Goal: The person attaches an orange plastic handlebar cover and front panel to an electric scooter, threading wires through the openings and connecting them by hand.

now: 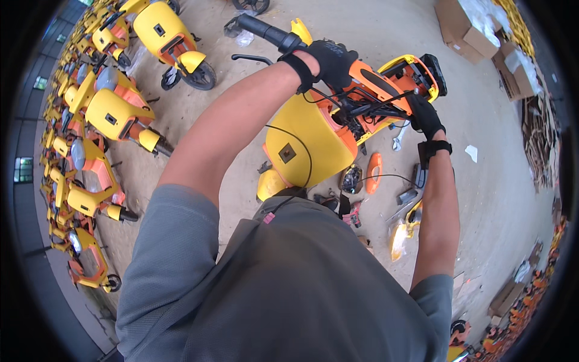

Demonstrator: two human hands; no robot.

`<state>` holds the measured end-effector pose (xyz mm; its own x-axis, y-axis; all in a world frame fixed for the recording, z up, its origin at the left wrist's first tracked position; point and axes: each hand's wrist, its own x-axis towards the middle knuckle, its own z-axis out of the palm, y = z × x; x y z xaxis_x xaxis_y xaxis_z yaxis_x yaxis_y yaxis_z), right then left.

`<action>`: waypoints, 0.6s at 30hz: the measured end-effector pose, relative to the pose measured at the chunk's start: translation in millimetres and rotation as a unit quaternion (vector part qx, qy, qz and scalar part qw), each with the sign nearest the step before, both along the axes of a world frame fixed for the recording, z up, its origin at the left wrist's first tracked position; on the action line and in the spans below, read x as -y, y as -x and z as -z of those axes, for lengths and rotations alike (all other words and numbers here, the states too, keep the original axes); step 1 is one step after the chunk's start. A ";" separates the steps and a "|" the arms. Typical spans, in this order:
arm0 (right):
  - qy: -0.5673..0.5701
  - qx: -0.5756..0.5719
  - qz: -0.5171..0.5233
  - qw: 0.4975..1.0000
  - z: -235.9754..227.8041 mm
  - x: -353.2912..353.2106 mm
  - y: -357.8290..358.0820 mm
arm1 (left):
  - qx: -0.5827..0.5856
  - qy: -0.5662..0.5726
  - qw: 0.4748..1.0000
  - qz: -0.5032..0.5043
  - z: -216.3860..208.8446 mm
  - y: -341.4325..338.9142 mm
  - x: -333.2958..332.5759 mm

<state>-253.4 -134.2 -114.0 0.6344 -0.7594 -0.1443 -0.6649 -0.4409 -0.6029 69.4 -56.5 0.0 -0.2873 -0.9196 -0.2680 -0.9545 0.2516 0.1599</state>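
Nearest the camera, below the centre of the view, is the wearer's grey shirt (271, 289). The left hand (336, 63), black-gloved, is just short of 1 o'clock, beside the black handlebar grip (262, 29). Its fingers are bent over the upper end of an orange panel (379, 84); their tips are hidden, so I cannot tell how firmly they close.

The right hand (426, 116), gloved alike, is at 2 o'clock, against the panel's lower end, where black cables (365, 108) run. Its fingers point away and are partly hidden; whether they grasp the panel or only touch it cannot be told.

The panel thus lies between both hands, on the yellow-and-orange scooter (310, 145), whose body stretches from 12 toward 2 o'clock.

Past the scooter, on the concrete floor (482, 187), lie a headlight unit (351, 180) and an orange cover (374, 173) at 3 o'clock, and a wrench (398, 139) near 2. Farther out, yellow scooters (117, 114) stand in rows from 9 to 11 o'clock, and an open cardboard box (463, 33) sits just before 2.
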 end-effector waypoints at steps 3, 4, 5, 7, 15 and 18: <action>-0.203 0.126 0.118 0.964 -36.3 -18.9 -17.3 | 0.012 0.005 1.000 -0.012 -2.2 -1.6 -4.5; -0.210 0.128 0.100 0.964 -40.7 -20.9 -18.6 | 0.008 -0.012 1.000 -0.014 -6.5 -0.3 -4.9; -0.210 0.081 0.095 0.970 -46.8 -21.6 -20.1 | 0.003 -0.030 0.999 -0.014 -10.5 0.4 -5.6; -0.206 -0.014 0.077 0.975 -64.7 -23.8 -25.9 | -0.006 0.002 1.000 -0.011 -3.8 -0.2 -2.9; -0.069 0.076 -0.015 0.995 -46.0 -27.6 -45.4 | -0.044 -0.031 0.999 0.007 2.6 -5.7 8.3; -0.007 -0.010 0.011 1.000 -50.6 -28.2 -66.5 | -0.075 -0.099 0.992 0.004 -1.2 -16.1 14.2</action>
<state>-186.8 -106.0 -63.4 0.6144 -0.7710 -0.1673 -0.6862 -0.4176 -0.5956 85.5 -70.7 1.3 -0.3450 -0.8506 -0.3967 -0.9142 0.2088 0.3475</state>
